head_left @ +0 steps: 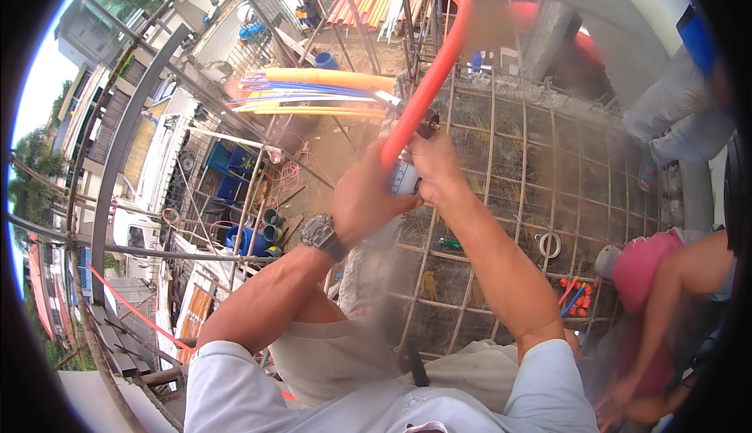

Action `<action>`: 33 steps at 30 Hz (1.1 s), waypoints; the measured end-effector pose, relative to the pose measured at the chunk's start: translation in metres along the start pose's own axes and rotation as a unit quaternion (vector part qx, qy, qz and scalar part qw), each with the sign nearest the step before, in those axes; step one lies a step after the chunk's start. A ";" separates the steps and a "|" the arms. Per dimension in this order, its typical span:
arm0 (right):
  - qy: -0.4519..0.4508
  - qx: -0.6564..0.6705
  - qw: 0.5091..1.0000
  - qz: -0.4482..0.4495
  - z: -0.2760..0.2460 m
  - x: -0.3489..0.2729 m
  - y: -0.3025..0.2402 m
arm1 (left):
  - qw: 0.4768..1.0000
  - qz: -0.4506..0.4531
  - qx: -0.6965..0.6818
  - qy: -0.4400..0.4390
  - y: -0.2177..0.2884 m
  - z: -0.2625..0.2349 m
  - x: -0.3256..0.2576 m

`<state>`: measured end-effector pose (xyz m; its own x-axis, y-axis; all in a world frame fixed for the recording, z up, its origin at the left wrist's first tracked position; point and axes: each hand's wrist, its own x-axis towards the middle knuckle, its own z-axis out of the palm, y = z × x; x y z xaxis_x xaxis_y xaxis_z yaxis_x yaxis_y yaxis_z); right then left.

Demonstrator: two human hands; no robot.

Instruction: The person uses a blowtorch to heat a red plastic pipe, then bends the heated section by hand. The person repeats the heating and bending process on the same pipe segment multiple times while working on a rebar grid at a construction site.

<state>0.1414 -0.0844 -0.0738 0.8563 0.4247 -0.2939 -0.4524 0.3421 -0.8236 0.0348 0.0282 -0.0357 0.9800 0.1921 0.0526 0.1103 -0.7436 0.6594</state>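
Gripping: left hand wraps the lower end of an orange-red plastic pipe, held up beside the rebar grid; right hand clasps an apparent canister torch. Upper bend already present; pipe not laid down; remaining shaping unclear.

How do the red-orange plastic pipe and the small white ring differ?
Shape: the long red-orange plastic pipe bends near its top; the small white ring is a closed loop.
Place: the pipe slants up from the left hand; the ring lies among crossed metal rebar.
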 end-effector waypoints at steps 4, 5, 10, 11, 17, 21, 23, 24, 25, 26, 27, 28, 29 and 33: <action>-0.026 -0.006 0.999 -0.045 -0.016 0.001 0.003 | 0.999 -0.020 -0.007 -0.024 0.013 0.005 0.003; -0.027 -0.005 0.998 -0.057 -0.017 0.001 0.006 | 0.999 -0.021 -0.007 -0.024 0.015 0.006 0.003; 0.126 -0.121 0.950 -0.261 -0.011 -0.017 0.026 | 0.999 -0.041 0.011 -0.019 0.016 0.007 0.001; 0.143 -0.129 0.930 -0.314 -0.011 -0.024 0.030 | 0.999 -0.046 0.011 -0.012 0.015 0.007 0.000; 0.183 -0.254 0.839 -0.446 -0.026 -0.037 0.029 | 0.999 -0.012 -0.032 0.000 0.015 0.008 -0.003; 0.201 -0.312 0.800 -0.472 -0.039 -0.030 0.018 | 0.999 -0.029 -0.018 -0.027 0.018 0.008 -0.005; 0.183 -0.282 0.825 -0.455 -0.044 -0.029 0.013 | 0.999 -0.028 -0.022 -0.034 0.018 0.009 -0.005; 0.184 -0.294 0.823 -0.450 -0.045 -0.028 0.011 | 0.999 -0.017 -0.028 -0.028 0.018 0.010 -0.005; 0.178 -0.309 0.819 -0.449 -0.048 -0.028 0.009 | 0.999 -0.003 -0.036 -0.024 0.018 0.010 -0.005; 0.174 -0.325 0.816 -0.446 -0.050 -0.028 0.008 | 0.999 -0.004 -0.040 -0.023 0.017 0.012 -0.006; 0.182 -0.350 0.790 -0.470 -0.051 -0.026 0.007 | 0.999 -0.001 -0.047 -0.024 0.017 0.013 -0.006; 0.190 -0.373 0.762 -0.494 -0.052 -0.024 0.006 | 0.999 0.008 -0.050 -0.020 0.016 0.014 -0.005; 0.199 -0.393 0.735 -0.515 -0.052 -0.022 0.005 | 0.999 0.006 -0.050 -0.021 0.016 0.015 -0.005; 0.200 -0.413 0.731 -0.505 -0.055 -0.016 0.002 | 0.999 0.038 -0.025 0.002 0.017 0.018 -0.002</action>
<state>0.1403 -0.1364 -0.0973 0.7293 -0.0297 0.6835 0.6239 -0.3810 -0.6823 0.0374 0.0034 -0.0381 0.9846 0.1389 0.1062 0.0276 -0.7233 0.6900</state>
